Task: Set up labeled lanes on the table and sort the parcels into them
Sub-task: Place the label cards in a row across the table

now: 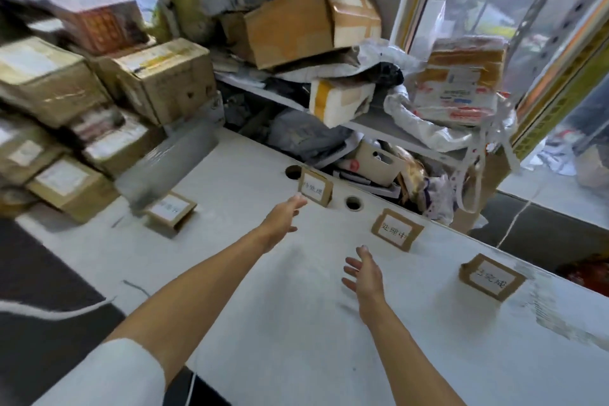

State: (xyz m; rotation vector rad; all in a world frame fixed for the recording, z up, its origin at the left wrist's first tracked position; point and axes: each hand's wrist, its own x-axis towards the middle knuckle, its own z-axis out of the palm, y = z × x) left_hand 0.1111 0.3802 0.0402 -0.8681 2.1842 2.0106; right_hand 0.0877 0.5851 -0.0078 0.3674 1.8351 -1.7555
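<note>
Head view: brown cardboard lane labels (397, 229), white inserts.

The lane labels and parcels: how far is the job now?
Done: four cardboard lane labels stand on the table. In hand: nothing; left hand and right hand are open. Left: the stacked parcels still await sorting.

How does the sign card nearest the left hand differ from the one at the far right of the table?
The card by the left hand stands upright near the table's back edge, between two cable holes; the far-right card leans back, closer to the front. The left hand almost touches the first; nothing is near the second. Both are brown cardboard with white labels.
</note>
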